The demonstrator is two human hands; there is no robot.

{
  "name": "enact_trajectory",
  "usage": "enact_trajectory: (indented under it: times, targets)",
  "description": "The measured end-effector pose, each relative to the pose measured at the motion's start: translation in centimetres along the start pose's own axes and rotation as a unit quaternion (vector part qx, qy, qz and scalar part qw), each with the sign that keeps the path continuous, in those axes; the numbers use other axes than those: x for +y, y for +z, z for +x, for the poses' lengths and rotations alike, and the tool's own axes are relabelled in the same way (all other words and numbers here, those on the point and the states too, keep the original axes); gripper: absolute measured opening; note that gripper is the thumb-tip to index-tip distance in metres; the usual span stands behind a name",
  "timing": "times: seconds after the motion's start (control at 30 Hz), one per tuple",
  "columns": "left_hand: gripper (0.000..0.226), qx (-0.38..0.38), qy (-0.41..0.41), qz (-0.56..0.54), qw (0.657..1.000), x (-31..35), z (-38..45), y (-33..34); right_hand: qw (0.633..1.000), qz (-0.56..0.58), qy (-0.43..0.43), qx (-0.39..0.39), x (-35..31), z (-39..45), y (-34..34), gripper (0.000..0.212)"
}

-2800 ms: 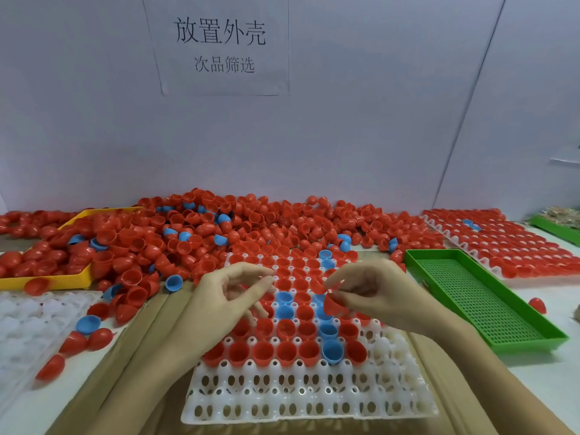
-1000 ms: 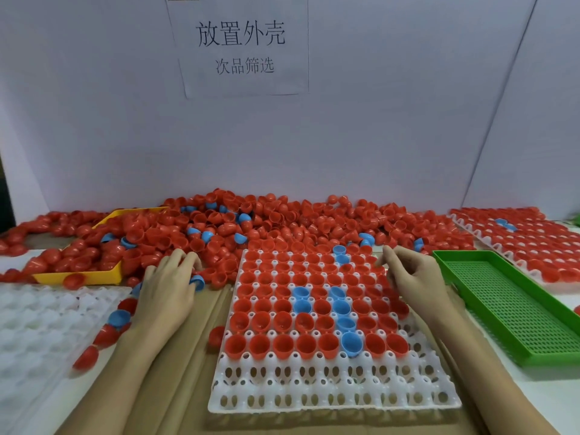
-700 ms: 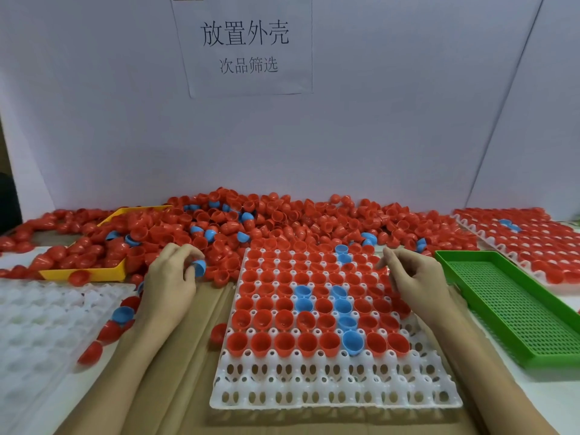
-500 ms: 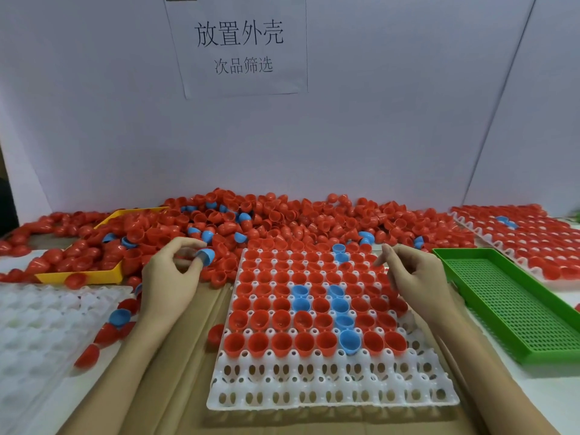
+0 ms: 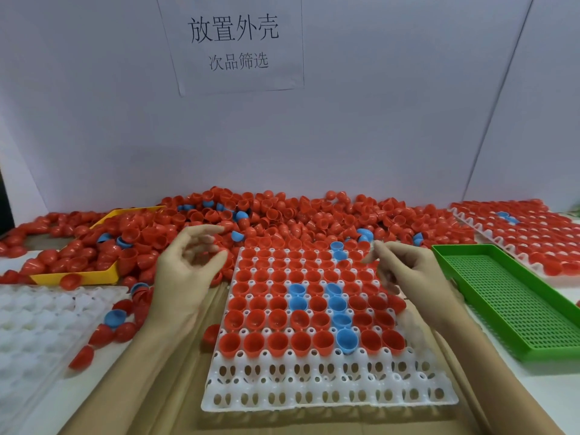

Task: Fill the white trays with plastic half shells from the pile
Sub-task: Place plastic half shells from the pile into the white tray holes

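At the far left we are seeing 1 empty white tray point(image 5: 37, 328) lying on the surface point(image 5: 533, 390), with a few loose red and blue shells beside it. Behind it, 1 yellow tray point(image 5: 78, 277) is sitting under part of the pile point(image 5: 282, 215) of red and blue half shells, which is stretching across the back. Our left hand point(image 5: 185, 271) is hovering at the pile's near edge, fingers apart and lightly curved, holding nothing we can see. The middle white tray point(image 5: 329, 394) is lying with its long axis running away from us; its far 8 rows are holding shells, open sides up, mostly red with about 8 blue, and its near 2 rows are standing empty. Our right hand point(image 5: 411, 274) is hovering over that tray's right edge, fingers loosely spread; blur is hiding the fingertips. Further right, 1 green perforated tray point(image 5: 514, 306) is lying empty, and 1 full tray point(image 5: 533, 240) is sitting behind it.
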State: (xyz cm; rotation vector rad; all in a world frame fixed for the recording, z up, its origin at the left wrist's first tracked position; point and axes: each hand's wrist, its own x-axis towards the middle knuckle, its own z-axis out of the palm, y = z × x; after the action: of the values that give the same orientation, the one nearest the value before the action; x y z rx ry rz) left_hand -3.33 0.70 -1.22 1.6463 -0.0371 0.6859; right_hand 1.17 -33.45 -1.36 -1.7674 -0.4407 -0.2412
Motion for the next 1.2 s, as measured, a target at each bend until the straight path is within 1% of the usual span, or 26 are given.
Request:
enact_trajectory:
  times: [0.03, 0.1, 0.17, 0.27, 0.3, 0.33, 0.37, 0.43, 0.5, 0.53, 0.6, 0.63, 0.67, 0.77, 0.83, 0.9, 0.93, 0.97, 1.0, 1.07, 1.13, 1.2]
  targets:
    - [0.038, -0.023, -0.041, -0.084, 0.995, 0.8, -0.6, 0.8, 0.999, 0.021, 0.014, -0.040, -0.4, -0.2, 0.1, 0.028]
    - [0.034, -0.084, -0.110, -0.207, 0.969, 1.7, -1.7, 2.3, 0.992, 0.036, 0.031, -0.115, -1.1, -0.5, 0.5, 0.019]
    - [0.037, -0.143, -0.160, -0.262, 0.941, 2.1, -2.9, 3.5, 0.984, 0.034, 0.025, -0.174, -1.8, -0.8, 1.0, 0.020]
    - [0.034, -0.193, -0.208, -0.275, 0.919, 2.3, -4.5, 4.7, 0.969, 0.031, 0.004, -0.246, -2.6, -1.3, 2.1, 0.036]
    - [0.031, -0.208, -0.206, -0.254, 0.922, 2.4, -4.9, 5.0, 0.964, 0.034, -0.001, -0.265, -2.7, -1.4, 2.5, 0.040]
    - [0.027, -0.221, -0.184, -0.206, 0.935, 2.4, -5.3, 5.2, 0.960, 0.035, -0.008, -0.277, -2.7, -1.5, 3.0, 0.041]
    - [0.022, -0.227, -0.142, -0.137, 0.954, 2.4, -5.5, 5.3, 0.959, 0.032, -0.013, -0.281, -2.6, -1.5, 3.3, 0.039]
    - [0.015, -0.194, -0.030, -0.003, 0.980, 2.4, -4.9, 4.8, 0.965, 0.022, -0.012, -0.261, -2.5, -1.4, 3.3, 0.032]
    - [0.012, -0.122, 0.080, 0.105, 0.984, 1.8, -3.5, 3.6, 0.976, 0.020, 0.005, -0.217, -2.1, -1.2, 2.6, 0.025]
    - [0.012, -0.082, 0.123, 0.164, 0.975, 1.3, -2.6, 2.7, 0.982, 0.014, 0.012, -0.188, -1.8, -1.0, 2.1, 0.021]
    - [0.011, -0.027, 0.179, 0.299, 0.937, -0.2, -0.8, 0.8, 0.992, -0.014, 0.020, -0.121, -0.8, -0.6, 1.3, 0.017]
    - [0.014, -0.019, 0.185, 0.365, 0.912, -1.2, -0.1, -0.1, 0.995, -0.025, 0.024, -0.090, -0.2, -0.4, 0.9, 0.016]
    - [0.018, -0.019, 0.171, 0.423, 0.890, -2.4, 0.5, -1.0, 0.997, -0.034, 0.027, -0.062, 0.4, -0.2, 0.6, 0.017]
    - [0.032, -0.046, 0.088, 0.535, 0.839, -4.9, 1.5, -2.7, 0.996, -0.081, 0.017, 0.016, 2.0, 0.4, -0.1, 0.021]
    - [0.034, -0.059, 0.089, 0.558, 0.823, -5.5, 1.7, -3.1, 0.988, -0.135, 0.003, 0.078, 3.0, 0.8, -0.7, 0.023]
    - [0.029, -0.061, 0.116, 0.546, 0.827, -5.2, 1.5, -2.7, 0.971, -0.201, -0.005, 0.130, 3.8, 1.1, -1.4, 0.028]
    - [0.025, -0.061, 0.130, 0.534, 0.833, -4.8, 1.4, -2.3, 0.961, -0.237, -0.002, 0.141, 4.3, 1.3, -1.8, 0.032]
    - [0.022, -0.062, 0.141, 0.522, 0.839, -4.4, 1.2, -1.9, 0.952, -0.275, 0.010, 0.136, 4.8, 1.6, -2.3, 0.035]
    - [0.019, -0.067, 0.150, 0.513, 0.843, -4.2, 0.9, -1.5, 0.943, -0.313, 0.028, 0.113, 5.4, 1.9, -2.7, 0.038]
    - [0.016, -0.083, 0.163, 0.504, 0.844, -3.9, 0.4, -0.8, 0.922, -0.378, 0.069, 0.040, 6.2, 2.4, -3.2, 0.054]
    - [0.015, -0.093, 0.175, 0.500, 0.843, -3.8, 0.1, -0.6, 0.908, -0.409, 0.093, -0.004, 6.8, 3.2, -3.3, 0.064]
    - [0.013, -0.095, 0.181, 0.495, 0.845, -3.6, 0.0, -0.5, 0.902, -0.423, 0.085, -0.020, 6.9, 4.7, -3.3, 0.067]
